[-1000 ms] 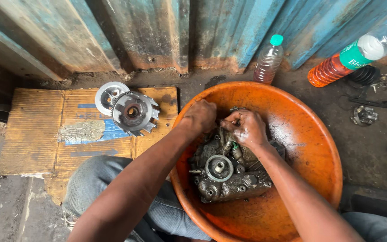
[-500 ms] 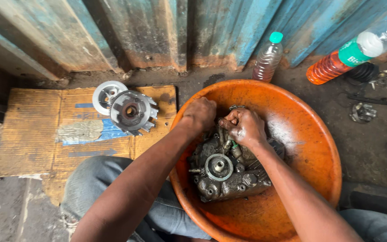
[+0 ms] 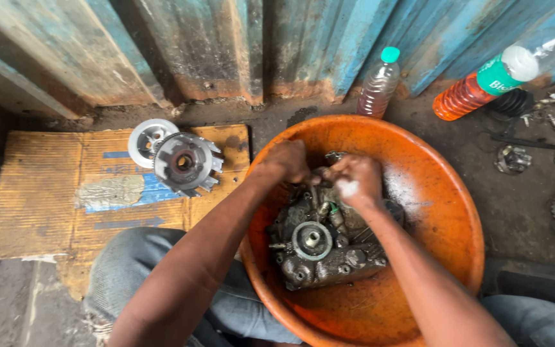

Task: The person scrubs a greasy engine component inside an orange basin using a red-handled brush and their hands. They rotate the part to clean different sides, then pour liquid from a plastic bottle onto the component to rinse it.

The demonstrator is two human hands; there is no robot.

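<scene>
I see the engine casing (image 3: pixel 319 247), a greasy, dark grey lump of cast metal with a round bearing hub on its near face, lying in the middle of the orange basin (image 3: pixel 448 193). My left hand (image 3: pixel 288 160) is curled in a loose fist on the casing's far top edge; my right hand (image 3: pixel 354 182) is closed beside it, the two nearly touching, gripping some part of the casing I cannot make out. The right knuckles carry a pale smear.

The basin is smooth round plastic, its inner wall streaked with oily film and grit. Its far rim stops just short of a small clear bottle (image 3: pixel 378 82) with a teal cap, holding brownish liquid. Left of the basin a worn sheet of cardboard (image 3: pixel 52 193) lies flat on the ground, and on it sit a toothed clutch hub (image 3: pixel 185 164) and a pale round plate (image 3: pixel 147 137), touching each other. Right of the basin, an orange ribbed bottle (image 3: pixel 467 95) lies tilted, with springs and gears scattered on bare dirty concrete. Behind everything stands rusted, blue-painted corrugated sheet (image 3: pixel 226 45). The basin's near rim presses against my knees.
</scene>
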